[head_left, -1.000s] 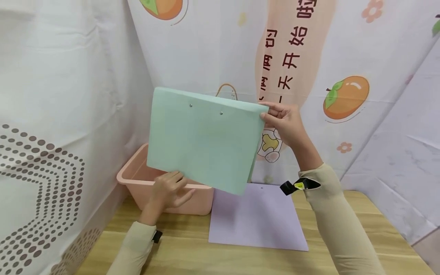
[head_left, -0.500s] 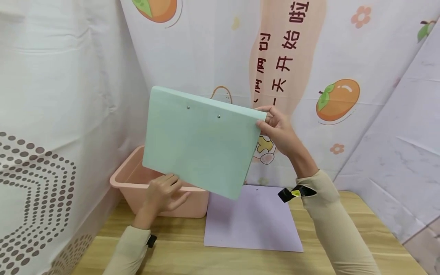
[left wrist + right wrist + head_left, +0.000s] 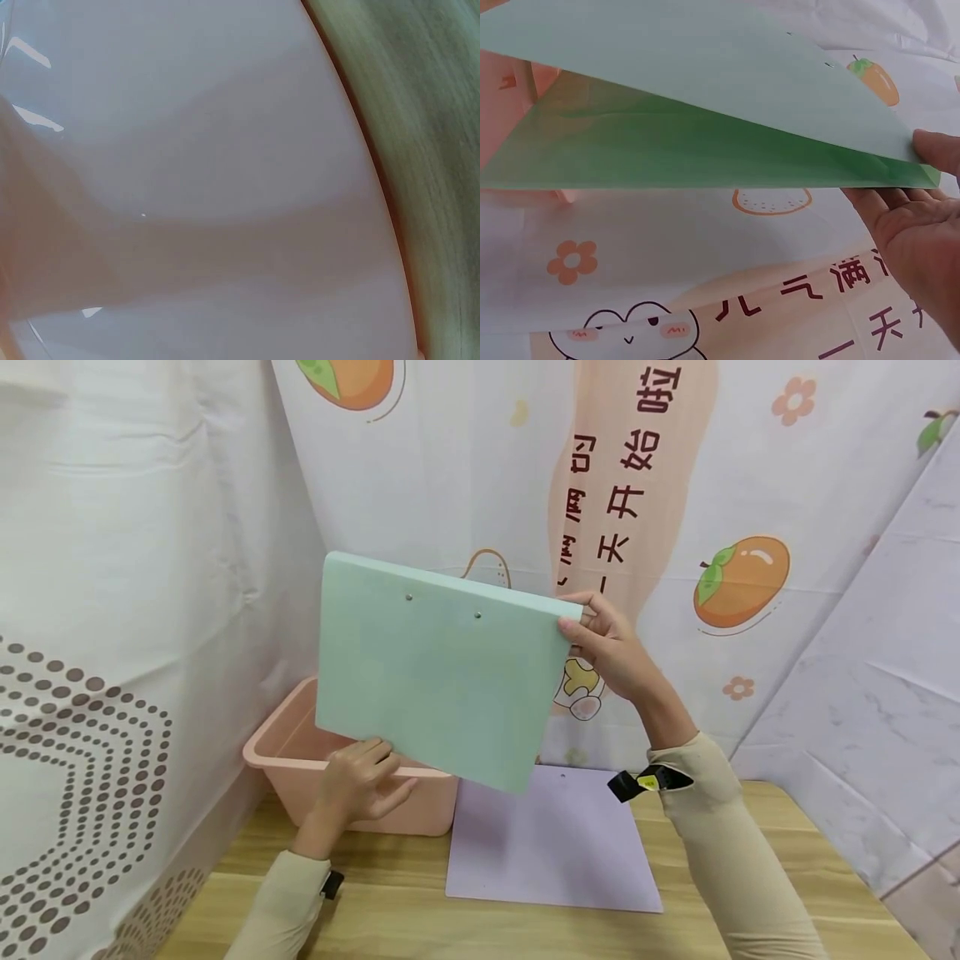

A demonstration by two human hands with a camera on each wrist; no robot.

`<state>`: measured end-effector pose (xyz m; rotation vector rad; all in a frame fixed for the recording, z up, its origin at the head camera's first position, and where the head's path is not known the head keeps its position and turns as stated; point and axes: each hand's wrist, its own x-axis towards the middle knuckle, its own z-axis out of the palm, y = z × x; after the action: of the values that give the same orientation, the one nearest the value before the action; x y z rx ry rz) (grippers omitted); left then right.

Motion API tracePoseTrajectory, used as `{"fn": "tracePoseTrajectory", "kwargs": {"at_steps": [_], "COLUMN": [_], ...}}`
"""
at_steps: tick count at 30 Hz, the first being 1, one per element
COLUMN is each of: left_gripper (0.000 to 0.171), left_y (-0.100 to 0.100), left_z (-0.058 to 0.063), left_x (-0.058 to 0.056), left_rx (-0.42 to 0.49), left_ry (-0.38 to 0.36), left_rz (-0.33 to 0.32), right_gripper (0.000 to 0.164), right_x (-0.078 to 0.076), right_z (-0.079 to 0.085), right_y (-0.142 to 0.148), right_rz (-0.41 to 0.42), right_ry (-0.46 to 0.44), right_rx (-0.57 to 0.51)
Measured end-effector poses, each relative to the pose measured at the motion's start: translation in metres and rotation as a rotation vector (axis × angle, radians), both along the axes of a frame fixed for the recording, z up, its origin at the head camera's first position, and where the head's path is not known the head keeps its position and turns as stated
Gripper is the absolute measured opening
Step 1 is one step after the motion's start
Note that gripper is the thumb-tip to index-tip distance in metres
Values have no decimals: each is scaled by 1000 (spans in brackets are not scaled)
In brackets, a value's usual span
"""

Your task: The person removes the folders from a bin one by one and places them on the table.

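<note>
A mint-green file folder [image 3: 442, 677] with two metal rivets near its spine is held up in the head view. My right hand [image 3: 615, 647] pinches the right end of the spine, thumb in front and fingers behind. Through the right wrist view the folder [image 3: 727, 90] hangs partly spread, its darker green inside showing. My left hand [image 3: 360, 785] is at the folder's lower edge, with bent fingers against it and the thumb held apart; the fingertips are partly hidden. Below lies a flat purple file folder [image 3: 555, 852], partly covered by the green one.
A pink plastic bin [image 3: 277, 760] stands behind my left hand; the left wrist view shows its smooth wall [image 3: 225, 172] close up. Both rest on a wooden table [image 3: 397, 902]. White printed cloth [image 3: 420, 460] hangs around the back and sides.
The folder's right end and my right hand have dropped slightly. Both hands keep their places on the folder; the whole scene shifts a little with the camera.
</note>
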<state>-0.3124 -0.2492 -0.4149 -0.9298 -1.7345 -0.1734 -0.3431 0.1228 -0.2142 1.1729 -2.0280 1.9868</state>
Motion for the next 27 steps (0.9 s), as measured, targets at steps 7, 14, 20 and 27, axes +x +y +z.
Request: {"fn": "tracePoseTrajectory", "kwargs": {"at_steps": [7, 14, 20, 27], "left_gripper": [43, 43, 42, 43], "left_y": [1, 2, 2, 3], "left_z": [0, 0, 0, 0], "left_x": [0, -1, -1, -2], "left_rx": [-3, 0, 1, 5], "left_ry": [5, 12, 11, 9], "left_rz": [-9, -16, -18, -16], "right_gripper": [26, 36, 40, 39], "right_x": [-5, -3, -2, -4], "right_z": [5, 13, 16, 12], "right_y": [15, 27, 34, 38], "right_rz": [-15, -73, -106, -90], "right_ry": [54, 115, 69, 28], "right_rx": [101, 227, 223, 144]}}
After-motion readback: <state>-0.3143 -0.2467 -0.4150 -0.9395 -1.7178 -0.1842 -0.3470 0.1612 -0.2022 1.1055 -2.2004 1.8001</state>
